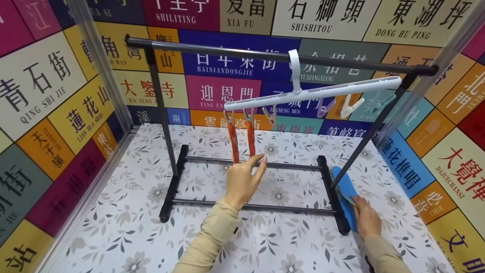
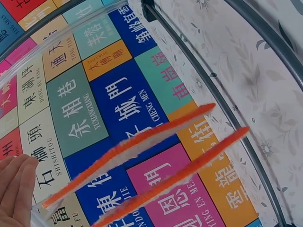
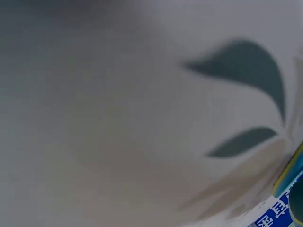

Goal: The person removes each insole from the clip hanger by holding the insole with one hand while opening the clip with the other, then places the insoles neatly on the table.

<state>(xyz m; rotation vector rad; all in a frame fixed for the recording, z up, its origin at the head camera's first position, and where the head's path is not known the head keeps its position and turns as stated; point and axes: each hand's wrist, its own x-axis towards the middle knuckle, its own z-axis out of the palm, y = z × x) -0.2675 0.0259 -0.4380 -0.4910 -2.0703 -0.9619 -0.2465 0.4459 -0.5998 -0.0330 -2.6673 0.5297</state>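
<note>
Two orange insoles (image 1: 251, 138), seen edge-on, hang from clips at the left end of a white hanger (image 1: 314, 92). My left hand (image 1: 242, 178) is raised beside their lower ends, thumb and index finger apart with nothing between them. In the left wrist view, the fingers of that hand (image 2: 18, 191) show at the lower left, near the orange-edged insoles (image 2: 156, 184). Down on the table at the right, my right hand (image 1: 367, 218) pinches the edge of a blue insole (image 1: 345, 184). A sliver of its blue, yellow-edged side shows in the right wrist view.
The hanger hooks over the top bar (image 1: 223, 50) of a black rack and tilts up to the right. Several clips, including a purple one (image 1: 325, 107) and a white one (image 1: 351, 107), hang from it unloaded. Sign-covered walls enclose the floral tabletop (image 1: 136, 235).
</note>
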